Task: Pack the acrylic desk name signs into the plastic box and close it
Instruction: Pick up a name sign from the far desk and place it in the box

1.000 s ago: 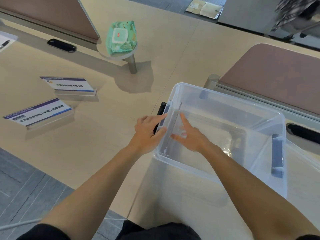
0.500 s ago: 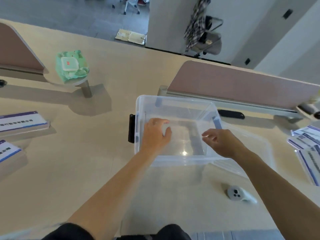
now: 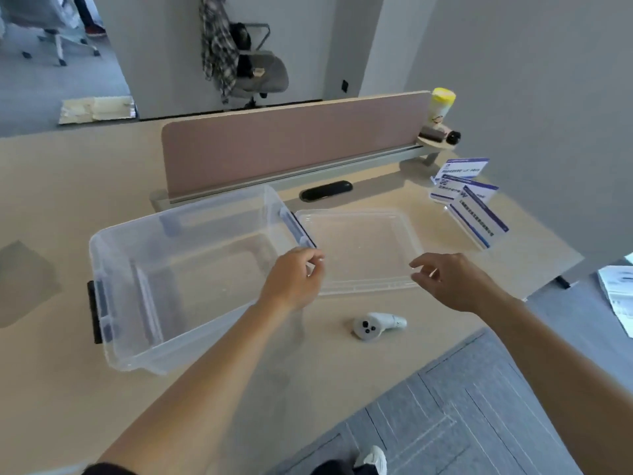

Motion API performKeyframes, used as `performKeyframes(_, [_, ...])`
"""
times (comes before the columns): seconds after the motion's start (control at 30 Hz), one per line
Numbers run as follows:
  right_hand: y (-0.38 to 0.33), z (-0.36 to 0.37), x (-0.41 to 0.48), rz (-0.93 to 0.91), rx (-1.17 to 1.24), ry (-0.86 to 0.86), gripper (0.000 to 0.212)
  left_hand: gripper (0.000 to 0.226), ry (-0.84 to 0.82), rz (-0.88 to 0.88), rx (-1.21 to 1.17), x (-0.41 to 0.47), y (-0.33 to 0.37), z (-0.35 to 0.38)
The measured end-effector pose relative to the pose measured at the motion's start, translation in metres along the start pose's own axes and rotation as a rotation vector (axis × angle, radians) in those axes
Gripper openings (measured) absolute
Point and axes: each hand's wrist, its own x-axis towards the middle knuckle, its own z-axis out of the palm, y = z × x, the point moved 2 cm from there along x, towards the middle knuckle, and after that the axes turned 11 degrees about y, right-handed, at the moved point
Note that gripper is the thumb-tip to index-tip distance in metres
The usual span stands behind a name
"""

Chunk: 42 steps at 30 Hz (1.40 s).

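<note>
So the acrylic name signs (image 3: 469, 200) left to pack are bunched at the far right of the counter (image 3: 68, 186), well apart from the plastic box (image 3: 191, 269), blue-and-white cards leaning against each other. What's changed in the last second: both hands were down inside the left end of the box settling a clear sign against the wall, and now they're out of it and over on the right side, with the view swung that way too. I'd read that as one sign placed and the person heading for the next batch, so the task looks early on. The box sits open near the middle of the counter, and inside I can make out what looks like one clear sign (image 3: 147, 296) standing along the left wall, though it's transparent on transparent so I can't be sure there's only one. The lid (image 3: 359, 248) lies flat just to the right of the box, empty, not on yet. Left hand (image 3: 294, 279) hovers at the box's right rim, fingers curled loosely, holding nothing. Right hand (image 3: 448, 282) hangs over the lid's near right corner, half open, also empty. A white controller (image 3: 376, 325) lies on the counter in front of the lid.
</note>
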Motion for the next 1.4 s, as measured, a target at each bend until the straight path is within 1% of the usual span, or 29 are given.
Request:
performKeyframes(0.2, [0.129, -0.037, 0.004, 0.041, 0.053, 0.073, 0.033, 0.027, -0.092, 0.072, 0.136, 0.023, 0.079, 0.103])
performKeyframes(0.43, [0.255, -0.067, 0.027, 0.053, 0.057, 0.089, 0.033, 0.026, -0.12, 0.116, 0.261, 0.043, 0.161, 0.201])
performKeyframes(0.57, [0.303, -0.072, 0.054, 0.059, 0.053, 0.092, 0.031, 0.029, -0.135, 0.226, 0.491, 0.058, 0.182, 0.242])
performKeyframes(0.63, [0.321, -0.071, 0.074, 0.051, 0.043, 0.088, 0.03, 0.032, -0.136, 0.259, 0.574, 0.071, 0.184, 0.259])
performKeyframes(0.73, [0.345, -0.068, 0.11, 0.025, -0.012, 0.09, 0.028, 0.033, -0.13, 0.253, 0.607, 0.097, 0.18, 0.289])
performKeyframes(0.8, [0.36, -0.067, 0.135, -0.007, -0.088, 0.091, 0.029, 0.033, -0.13, 0.241, 0.59, 0.117, 0.177, 0.313])
performKeyframes(0.9, [0.377, -0.07, 0.17, -0.099, -0.236, 0.093, 0.036, 0.038, -0.147, 0.209, 0.529, 0.15, 0.179, 0.349])
performKeyframes(0.97, [0.385, -0.073, 0.193, -0.196, -0.332, 0.056, 0.04, 0.043, -0.173, 0.195, 0.501, 0.166, 0.182, 0.371])
performKeyframes(1.03, [0.392, -0.076, 0.217, -0.254, -0.38, 0.022, 0.044, 0.045, -0.201, 0.206, 0.484, 0.179, 0.188, 0.393])
performKeyframes(1.1, [0.4, -0.076, 0.243, -0.268, -0.399, -0.006, 0.047, 0.047, -0.213, 0.208, 0.479, 0.189, 0.194, 0.414])
performKeyframes(1.27, [0.42, -0.056, 0.302, -0.275, -0.378, -0.113, 0.05, 0.06, -0.26, 0.124, 0.425, 0.199, 0.215, 0.467])
performKeyframes(1.33, [0.426, -0.041, 0.33, -0.298, -0.333, -0.158, 0.049, 0.066, -0.268, 0.163, 0.49, 0.204, 0.225, 0.49])
performKeyframes(1.4, [0.431, -0.025, 0.359, -0.361, -0.317, -0.206, 0.046, 0.07, -0.275, 0.215, 0.59, 0.209, 0.232, 0.512])
